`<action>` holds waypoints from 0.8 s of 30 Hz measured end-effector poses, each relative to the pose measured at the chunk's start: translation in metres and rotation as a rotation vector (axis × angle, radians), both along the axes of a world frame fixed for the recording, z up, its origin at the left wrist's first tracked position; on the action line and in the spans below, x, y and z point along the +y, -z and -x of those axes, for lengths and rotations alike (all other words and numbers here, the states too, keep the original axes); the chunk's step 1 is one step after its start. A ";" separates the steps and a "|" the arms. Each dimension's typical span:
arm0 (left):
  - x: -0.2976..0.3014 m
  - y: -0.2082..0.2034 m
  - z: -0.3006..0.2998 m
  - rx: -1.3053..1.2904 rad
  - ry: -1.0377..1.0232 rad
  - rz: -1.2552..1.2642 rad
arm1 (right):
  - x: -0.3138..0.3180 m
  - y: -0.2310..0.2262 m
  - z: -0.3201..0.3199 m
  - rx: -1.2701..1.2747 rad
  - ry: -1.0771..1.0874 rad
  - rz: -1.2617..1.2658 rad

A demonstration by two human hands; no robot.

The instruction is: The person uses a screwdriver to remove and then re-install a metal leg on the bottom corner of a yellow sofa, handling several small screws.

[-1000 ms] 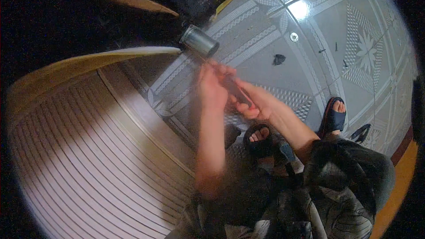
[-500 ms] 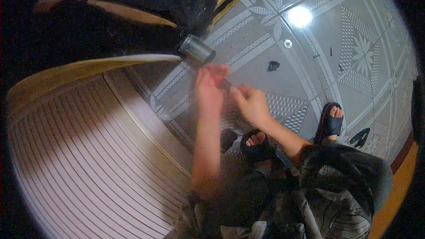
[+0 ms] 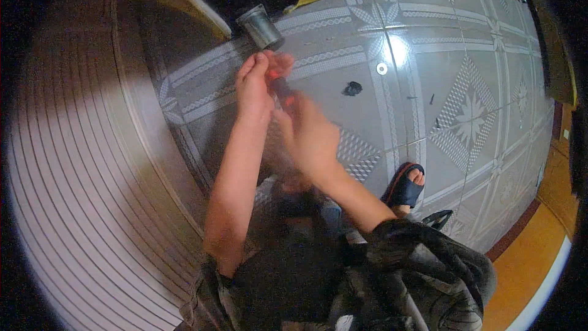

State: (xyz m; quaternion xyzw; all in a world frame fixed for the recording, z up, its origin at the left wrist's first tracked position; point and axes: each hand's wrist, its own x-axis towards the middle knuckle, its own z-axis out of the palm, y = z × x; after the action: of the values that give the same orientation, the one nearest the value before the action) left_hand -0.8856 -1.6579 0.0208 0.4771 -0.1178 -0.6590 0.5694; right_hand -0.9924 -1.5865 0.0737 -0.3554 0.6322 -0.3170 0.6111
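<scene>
A short silver metal cylinder (image 3: 262,27), like a furniture leg, sticks out from the dark furniture ahead. Just below its free end is my left hand (image 3: 252,89), fingers curled about a slim dark object with red parts (image 3: 279,86). My right hand (image 3: 312,141) is closed at the near end of that same object, smeared by motion, with some red showing by its fingers. Blur and my fingers hide the object's kind. Whether my left fingertips touch the cylinder, I cannot tell.
On the patterned tile floor lie a crumpled black piece (image 3: 352,88), a pale round washer-like disc (image 3: 381,68) and several small screws (image 3: 432,98). A ribbed panel (image 3: 92,208) fills the left side. My sandalled foot (image 3: 407,187) stands at the right.
The view has shifted, so the floor and furniture appear turned. My right hand has come closer under my left, its back now more to the camera. Both hands stay near the cylinder.
</scene>
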 end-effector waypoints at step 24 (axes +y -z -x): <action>-0.001 -0.006 0.005 -0.200 0.032 -0.001 | 0.001 0.030 0.000 0.167 -0.011 0.256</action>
State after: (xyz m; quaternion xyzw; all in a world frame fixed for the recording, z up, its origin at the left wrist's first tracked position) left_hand -0.8903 -1.6591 0.0264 0.5388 -0.1813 -0.6171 0.5441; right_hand -0.9922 -1.5854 0.0437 -0.4592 0.6333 -0.3609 0.5077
